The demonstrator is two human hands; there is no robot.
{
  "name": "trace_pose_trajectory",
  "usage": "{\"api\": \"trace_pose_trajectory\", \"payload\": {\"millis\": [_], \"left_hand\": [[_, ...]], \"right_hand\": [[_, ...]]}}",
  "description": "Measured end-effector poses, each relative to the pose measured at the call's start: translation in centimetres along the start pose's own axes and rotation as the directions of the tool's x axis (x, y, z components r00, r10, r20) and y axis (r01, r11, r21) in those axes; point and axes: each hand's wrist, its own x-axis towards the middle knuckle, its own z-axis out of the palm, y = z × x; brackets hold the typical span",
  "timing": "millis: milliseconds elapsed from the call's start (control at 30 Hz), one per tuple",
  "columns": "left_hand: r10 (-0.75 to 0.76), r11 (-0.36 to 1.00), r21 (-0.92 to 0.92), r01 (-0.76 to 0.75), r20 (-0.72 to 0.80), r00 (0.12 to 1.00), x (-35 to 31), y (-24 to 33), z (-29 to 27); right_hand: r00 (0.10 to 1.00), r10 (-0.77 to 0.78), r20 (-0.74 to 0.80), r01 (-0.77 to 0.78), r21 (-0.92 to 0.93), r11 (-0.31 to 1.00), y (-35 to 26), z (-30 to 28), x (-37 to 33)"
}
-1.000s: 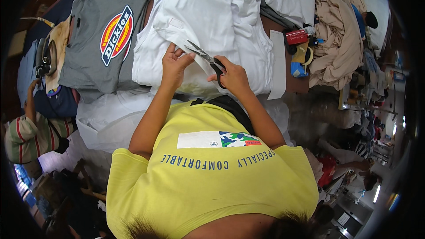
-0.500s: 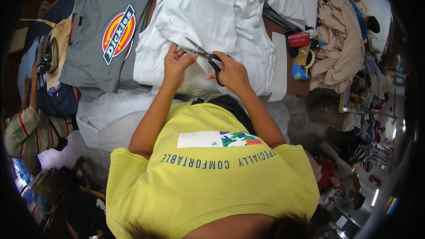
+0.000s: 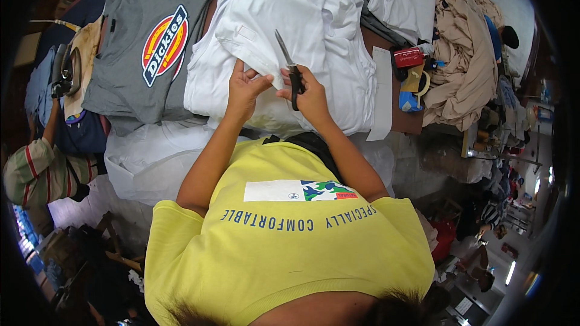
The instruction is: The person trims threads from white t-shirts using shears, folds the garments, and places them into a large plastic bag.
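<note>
White garments (image 3: 320, 30) lie in a heap on the table in front of me. My left hand (image 3: 244, 92) is closed on a folded edge of the top white garment, its thumb reaching toward the right hand. A pair of scissors (image 3: 282, 45) with black handles is in my right hand (image 3: 311, 99), blades together and pointing up and away over the cloth. The fingertips of my right hand also meet the garment's corner, close to my left thumb. A small outlined rectangle shows on the cloth just beyond my left hand.
Grey shirts (image 3: 130, 54) with a coloured emblem lie at left. Beyond them, a person in a striped shirt (image 3: 51, 172) has an arm near what looks like an iron (image 3: 72, 75). At right are a white strip (image 3: 380, 93), a red box (image 3: 408, 57), a tape roll (image 3: 423, 83) and heaped beige cloth (image 3: 459, 54).
The scissors have swung from pointing left, blades apart, to pointing away with blades together. My right hand has turned and its fingers have come to the garment's corner.
</note>
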Motion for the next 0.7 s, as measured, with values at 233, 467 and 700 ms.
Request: {"api": "trace_pose_trajectory", "payload": {"millis": [233, 467, 700], "left_hand": [[0.059, 0.998, -0.008, -0.061, -0.148, 0.987, 1.6, 2.1, -2.0], [0.097, 0.992, 0.087, -0.088, -0.111, 0.989, 1.1, 4.5, -1.7], [0.151, 0.987, 0.067, -0.147, -0.054, 0.987, 1.3, 4.7, -2.1]], "right_hand": [[0.989, 0.149, -0.002, -0.145, -0.239, 0.96, -1.4, -0.3, -0.5], [0.994, 0.086, 0.065, -0.047, -0.453, 0.89, -2.6, -1.5, -0.3], [0.971, 0.136, 0.198, 0.009, -0.595, 0.803, -4.2, -1.0, 1.6]]}}
